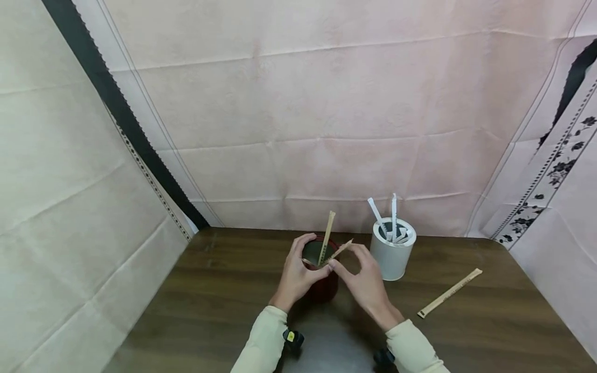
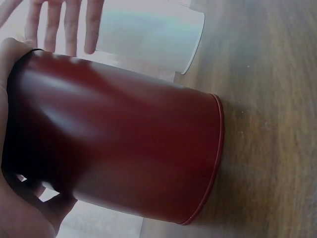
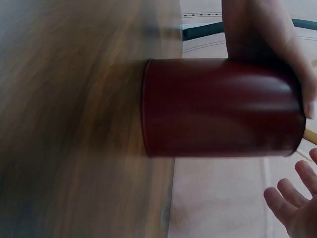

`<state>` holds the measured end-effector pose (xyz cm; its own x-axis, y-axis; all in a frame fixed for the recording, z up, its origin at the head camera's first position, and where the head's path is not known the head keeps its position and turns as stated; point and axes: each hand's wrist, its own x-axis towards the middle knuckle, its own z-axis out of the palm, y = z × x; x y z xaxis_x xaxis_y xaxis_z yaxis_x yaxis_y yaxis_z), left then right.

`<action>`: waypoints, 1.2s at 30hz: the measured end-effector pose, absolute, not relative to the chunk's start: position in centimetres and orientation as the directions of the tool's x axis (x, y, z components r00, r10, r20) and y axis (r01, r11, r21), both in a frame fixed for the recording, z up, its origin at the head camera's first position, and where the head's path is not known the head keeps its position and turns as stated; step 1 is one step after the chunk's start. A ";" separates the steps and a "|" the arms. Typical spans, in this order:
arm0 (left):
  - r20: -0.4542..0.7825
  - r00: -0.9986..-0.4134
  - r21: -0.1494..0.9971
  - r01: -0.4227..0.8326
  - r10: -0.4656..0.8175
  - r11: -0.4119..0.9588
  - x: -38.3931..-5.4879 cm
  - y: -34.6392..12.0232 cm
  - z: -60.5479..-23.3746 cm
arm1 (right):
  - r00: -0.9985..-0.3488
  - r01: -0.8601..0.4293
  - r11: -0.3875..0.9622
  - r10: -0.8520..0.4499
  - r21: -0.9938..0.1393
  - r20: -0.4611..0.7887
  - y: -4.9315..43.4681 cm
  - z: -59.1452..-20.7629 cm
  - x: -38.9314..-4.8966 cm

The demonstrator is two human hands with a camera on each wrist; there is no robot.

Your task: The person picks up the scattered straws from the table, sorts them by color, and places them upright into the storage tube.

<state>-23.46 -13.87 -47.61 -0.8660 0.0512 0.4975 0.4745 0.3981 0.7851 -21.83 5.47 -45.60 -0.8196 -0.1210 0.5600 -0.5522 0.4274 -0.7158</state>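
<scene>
A dark red can (image 1: 328,288) stands upright on the table, and my left hand (image 1: 296,270) grips it near the rim. Inside it leans a slim tan paper stick packet (image 1: 328,228), its top sticking out above the opening. With thumb and forefinger my right hand (image 1: 367,285) pinches a second tan stick packet (image 1: 344,247), tilted over the rim. Its lower end is at the left thumb. In the left wrist view the red can (image 2: 133,134) fills the middle, with the right hand's fingers (image 2: 72,25) behind its top. The packets' lower ends are hidden.
Behind and right of the hands, a white can (image 1: 393,261) holds several white stick packets (image 1: 394,212). Another tan stick packet (image 1: 450,292) lies on the wooden table (image 1: 233,316) at the right. Pale cloth (image 1: 298,103) hangs behind the table and along both sides.
</scene>
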 end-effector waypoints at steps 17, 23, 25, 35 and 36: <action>0.452 -0.892 0.794 0.418 0.032 0.441 -23.3 -13.6 -47.2 | -0.793 -0.604 0.689 -0.569 -0.401 0.218 27.9 -45.5 -23.8; 0.437 -0.898 0.796 0.411 0.047 0.444 -23.3 -13.4 -47.6 | -0.684 -0.728 0.648 -0.710 -0.224 0.169 32.9 -48.5 -26.2; 0.437 -0.898 0.799 0.412 0.048 0.438 -23.5 -13.4 -47.7 | -0.670 -0.742 0.653 -0.725 -0.149 0.157 33.0 -49.3 -26.3; 0.430 -0.902 0.824 0.410 0.037 0.391 -23.6 -13.7 -47.2 | -0.711 -0.700 0.714 -0.695 -0.016 0.106 29.8 -49.5 -24.4; 0.429 -0.903 0.825 0.406 0.033 0.393 -23.5 -13.7 -47.2 | -0.714 -0.699 0.715 -0.695 -0.016 0.087 29.5 -49.4 -24.2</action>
